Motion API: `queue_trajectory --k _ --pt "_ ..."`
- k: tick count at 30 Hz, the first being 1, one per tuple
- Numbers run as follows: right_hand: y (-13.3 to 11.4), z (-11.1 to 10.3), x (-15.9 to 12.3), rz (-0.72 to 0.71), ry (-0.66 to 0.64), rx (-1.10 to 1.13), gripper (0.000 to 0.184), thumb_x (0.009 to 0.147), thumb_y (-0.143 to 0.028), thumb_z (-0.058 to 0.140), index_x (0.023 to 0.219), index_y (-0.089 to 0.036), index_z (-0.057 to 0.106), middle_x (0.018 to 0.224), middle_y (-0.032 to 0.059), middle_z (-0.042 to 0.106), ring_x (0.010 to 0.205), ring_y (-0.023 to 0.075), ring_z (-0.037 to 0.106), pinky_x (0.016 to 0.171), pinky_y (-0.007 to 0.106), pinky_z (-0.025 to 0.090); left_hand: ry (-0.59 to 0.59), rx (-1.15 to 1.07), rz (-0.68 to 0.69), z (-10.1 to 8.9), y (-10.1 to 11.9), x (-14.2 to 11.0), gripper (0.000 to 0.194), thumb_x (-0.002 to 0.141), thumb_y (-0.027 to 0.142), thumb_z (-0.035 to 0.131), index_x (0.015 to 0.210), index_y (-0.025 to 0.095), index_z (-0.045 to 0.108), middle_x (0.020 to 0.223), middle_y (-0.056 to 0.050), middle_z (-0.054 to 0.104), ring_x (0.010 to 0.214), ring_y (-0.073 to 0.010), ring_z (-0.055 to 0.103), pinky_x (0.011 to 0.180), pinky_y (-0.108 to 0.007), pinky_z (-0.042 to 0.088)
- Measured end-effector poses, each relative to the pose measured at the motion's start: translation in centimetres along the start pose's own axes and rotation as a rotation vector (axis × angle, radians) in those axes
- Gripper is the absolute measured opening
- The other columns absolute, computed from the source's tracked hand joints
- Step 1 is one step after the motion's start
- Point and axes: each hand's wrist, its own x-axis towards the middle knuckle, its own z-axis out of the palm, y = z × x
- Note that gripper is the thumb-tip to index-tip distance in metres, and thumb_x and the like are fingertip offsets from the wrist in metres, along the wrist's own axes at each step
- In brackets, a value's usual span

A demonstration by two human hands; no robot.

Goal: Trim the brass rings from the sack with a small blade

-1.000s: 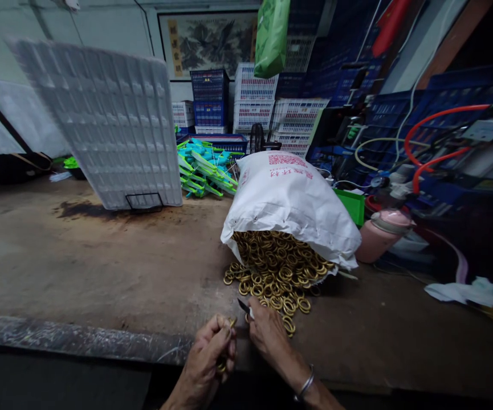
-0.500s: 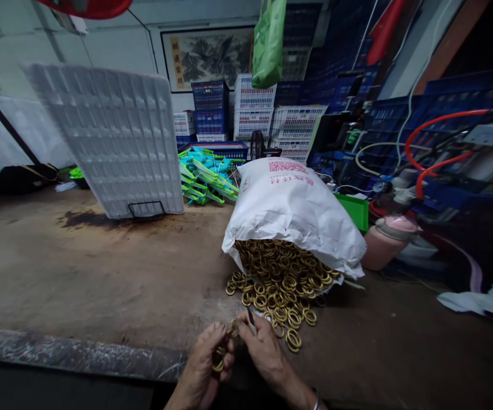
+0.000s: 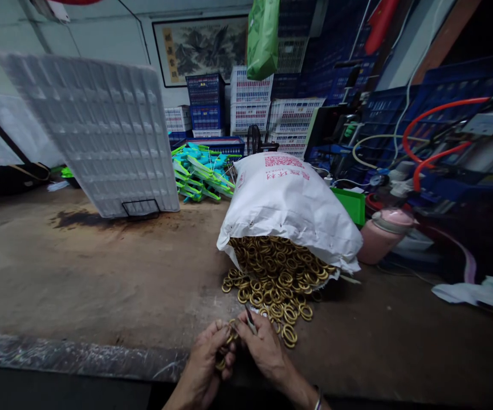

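Near the front edge of the table, my left hand (image 3: 206, 356) is closed around a few gold-coloured rings (image 3: 220, 363). My right hand (image 3: 267, 350) is closed on a small pointed tool (image 3: 250, 320), dark at the tip and pale lower down, which looks like a small knife. The fingertips of both hands meet at a ring (image 3: 231, 331), partly hidden by the fingers. Just beyond, loose gold-coloured rings (image 3: 278, 296) spill from the open mouth of a white woven sack (image 3: 293, 196) lying on its side.
Behind to the left, a pale ribbed panel (image 3: 101, 136) leans in a black wire stand (image 3: 141, 209). Green and blue plastic parts (image 3: 203, 173) are heaped behind the sack. On the right are a pink bottle (image 3: 385, 236), a green tray (image 3: 351, 206) and crumpled white tissue (image 3: 472, 293).
The view has shifted slightly, so the sack and background sit a little further left and higher. Both hands stay together, and the ring at the fingertips shows more plainly.
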Motion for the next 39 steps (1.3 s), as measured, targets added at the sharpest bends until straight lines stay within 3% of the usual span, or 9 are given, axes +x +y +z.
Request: queue_trajectory --k 6,9,20,24,27,30,34,39 --pt "0.1 -0.2 -0.2 -0.005 -0.014 -0.024 0.025 0.076 -0.04 0.051 0.086 -0.018 0.055 0.059 -0.0055 0.049 0.057 0.0103 0.045 0.055 0.021 0.034 0.071 -0.268 -0.232 -0.1 -0.1 0.4 0.018 0.068 0.022 0.064 0.066 0.013 0.049 0.051 0.004 0.049 0.035 -0.0021 0.04 0.034 -0.013 0.018" --pt "-0.1 -0.2 -0.3 -0.007 -0.091 0.011 0.026 0.078 -0.042 0.048 0.081 -0.018 0.057 0.059 -0.0038 0.054 0.058 0.0112 0.049 0.056 0.021 0.036 0.095 -0.297 -0.324 0.2 -0.2 0.3 0.016 0.072 0.018 0.058 0.061 0.012 0.049 0.049 0.003 0.048 0.033 -0.0022 0.039 0.032 -0.012 0.017" --pt "0.3 0.1 -0.2 0.025 -0.113 0.076 0.029 0.081 -0.041 0.042 0.07 -0.017 0.053 0.058 -0.0021 0.054 0.056 0.0114 0.05 0.054 0.022 0.037 0.082 -0.375 -0.353 0.2 -0.1 0.0 0.019 0.081 0.016 0.046 0.064 0.01 0.051 0.05 0.002 0.048 0.032 -0.0015 0.038 0.03 -0.011 0.019" --pt "0.9 -0.1 -0.2 -0.008 0.016 -0.142 0.03 0.083 -0.036 0.037 0.062 -0.019 0.051 0.056 -0.0021 0.05 0.055 0.0118 0.045 0.053 0.022 0.033 0.049 -0.416 -0.35 0.3 0.2 -0.1 0.015 0.082 0.015 0.044 0.071 0.009 0.052 0.051 0.002 0.049 0.032 -0.0017 0.039 0.03 -0.011 0.019" --pt "1.5 -0.2 -0.8 -0.092 -0.014 -0.412 0.016 0.076 -0.019 0.04 0.074 -0.02 0.056 0.066 0.0005 0.058 0.063 0.0143 0.05 0.059 0.024 0.033 0.076 -0.423 -0.331 0.3 0.3 0.0 0.019 0.082 0.014 0.044 0.066 0.009 0.051 0.051 0.001 0.049 0.032 -0.0015 0.038 0.03 -0.011 0.02" --pt "2.4 -0.1 -1.6 -0.147 -0.076 -0.619 0.032 0.064 -0.006 0.039 0.086 -0.021 0.056 0.081 0.0027 0.062 0.075 0.0168 0.054 0.066 0.024 0.033 0.131 -0.422 -0.309 0.3 0.2 0.1 0.024 0.083 0.015 0.044 0.06 0.01 0.05 0.048 0.001 0.048 0.032 -0.0019 0.038 0.03 -0.011 0.02" --pt "3.9 0.0 -1.9 -0.208 -0.066 -0.75 0.04 0.061 -0.004 0.038 0.094 -0.021 0.055 0.087 0.0035 0.062 0.079 0.017 0.054 0.068 0.025 0.032 0.182 -0.433 -0.293 0.5 0.2 0.0 0.021 0.081 0.015 0.048 0.061 0.011 0.05 0.047 0.002 0.047 0.032 -0.0031 0.039 0.03 -0.011 0.021" --pt "4.5 0.2 -1.7 -0.24 -0.029 -0.823 0.036 0.065 -0.006 0.038 0.093 -0.021 0.054 0.087 0.0032 0.062 0.076 0.0173 0.054 0.066 0.026 0.03 0.195 -0.446 -0.29 0.8 0.4 -0.2 0.017 0.082 0.015 0.048 0.066 0.012 0.05 0.046 0.003 0.046 0.031 -0.0028 0.038 0.03 -0.011 0.019"
